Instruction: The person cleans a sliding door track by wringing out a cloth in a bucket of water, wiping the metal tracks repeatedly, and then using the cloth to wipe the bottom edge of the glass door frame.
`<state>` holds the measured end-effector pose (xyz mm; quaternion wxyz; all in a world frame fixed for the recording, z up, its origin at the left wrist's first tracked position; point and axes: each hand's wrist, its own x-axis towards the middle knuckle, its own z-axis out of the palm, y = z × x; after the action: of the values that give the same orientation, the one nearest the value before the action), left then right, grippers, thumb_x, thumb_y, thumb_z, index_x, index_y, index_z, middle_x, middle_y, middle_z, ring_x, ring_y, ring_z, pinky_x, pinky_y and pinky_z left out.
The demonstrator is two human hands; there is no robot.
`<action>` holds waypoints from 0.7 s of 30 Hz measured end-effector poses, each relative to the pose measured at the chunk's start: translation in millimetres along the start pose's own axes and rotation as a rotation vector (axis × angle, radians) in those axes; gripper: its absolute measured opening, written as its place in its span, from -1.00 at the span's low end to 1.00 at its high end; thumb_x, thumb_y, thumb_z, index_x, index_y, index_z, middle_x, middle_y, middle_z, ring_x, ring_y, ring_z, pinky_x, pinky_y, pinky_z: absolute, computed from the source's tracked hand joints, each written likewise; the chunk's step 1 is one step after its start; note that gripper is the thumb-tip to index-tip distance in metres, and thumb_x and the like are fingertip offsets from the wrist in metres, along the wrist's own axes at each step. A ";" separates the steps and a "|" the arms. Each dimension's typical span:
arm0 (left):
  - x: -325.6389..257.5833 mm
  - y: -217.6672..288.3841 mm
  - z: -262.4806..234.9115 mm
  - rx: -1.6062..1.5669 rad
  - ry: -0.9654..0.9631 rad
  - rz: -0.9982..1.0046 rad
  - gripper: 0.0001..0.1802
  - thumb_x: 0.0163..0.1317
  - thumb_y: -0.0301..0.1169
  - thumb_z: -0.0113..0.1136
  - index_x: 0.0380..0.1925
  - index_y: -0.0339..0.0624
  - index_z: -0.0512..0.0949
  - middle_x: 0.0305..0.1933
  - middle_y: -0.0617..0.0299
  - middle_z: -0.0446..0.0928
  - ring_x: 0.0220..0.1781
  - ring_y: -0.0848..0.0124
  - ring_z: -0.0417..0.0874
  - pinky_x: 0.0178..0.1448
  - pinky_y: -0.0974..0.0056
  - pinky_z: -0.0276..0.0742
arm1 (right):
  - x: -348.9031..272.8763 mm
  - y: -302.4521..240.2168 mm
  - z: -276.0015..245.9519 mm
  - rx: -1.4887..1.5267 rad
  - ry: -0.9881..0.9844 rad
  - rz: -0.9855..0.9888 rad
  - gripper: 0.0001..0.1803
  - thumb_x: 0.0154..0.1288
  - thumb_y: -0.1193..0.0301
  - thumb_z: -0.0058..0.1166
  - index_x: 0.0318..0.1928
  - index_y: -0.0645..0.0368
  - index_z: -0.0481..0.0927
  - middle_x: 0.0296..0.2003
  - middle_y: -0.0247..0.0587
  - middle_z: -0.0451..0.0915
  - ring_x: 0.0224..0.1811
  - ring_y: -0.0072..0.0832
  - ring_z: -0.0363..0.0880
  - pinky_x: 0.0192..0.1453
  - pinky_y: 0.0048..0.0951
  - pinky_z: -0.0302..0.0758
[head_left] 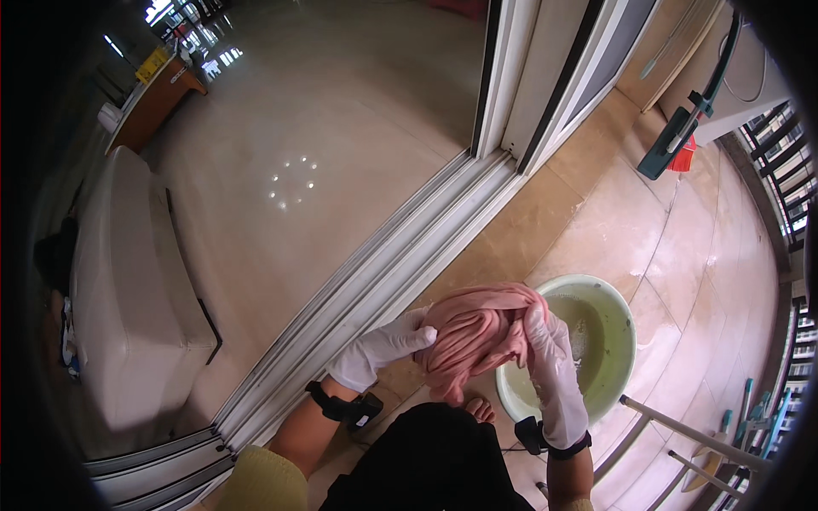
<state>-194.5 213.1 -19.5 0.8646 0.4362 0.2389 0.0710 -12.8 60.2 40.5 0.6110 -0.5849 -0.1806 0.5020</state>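
Between my two gloved hands I hold a bunched pink cloth (481, 336), its folds looped together and one end hanging down. My left hand (388, 347), in a white glove, grips the cloth's left side with the thumb on top. On the right side my right hand (550, 353), also white-gloved, is closed round the cloth. Below and to the right stands a pale green basin (629, 319) with cloudy, slightly foamy water in it. My right hand and wrist are in front of part of the basin. Both wrists wear black straps with small devices.
A sliding-door track (375, 264) runs diagonally beside me, with a door frame (532, 85) at its upper end. Beyond it stands a beige sofa (128, 272). On the right are a metal-legged rack (682, 430), cleaning tools (754, 417), a green mop-like tool (669, 145) and a railing (780, 162).
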 end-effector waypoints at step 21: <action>-28.9 119.0 58.7 0.064 0.176 0.297 -0.46 0.20 -0.34 0.20 0.13 -0.36 0.33 0.06 0.15 0.46 0.12 0.47 0.44 0.23 0.35 0.32 | 51.8 -36.6 1.0 0.539 0.013 -0.270 -0.72 0.27 0.56 0.02 0.00 0.23 0.45 -0.17 -0.29 0.54 -0.29 -0.69 0.49 -0.27 -0.70 0.42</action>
<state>-181.8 233.7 114.2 0.8061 0.4860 0.2488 0.2284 23.4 110.4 54.6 0.8065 -0.3756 -0.1132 0.4424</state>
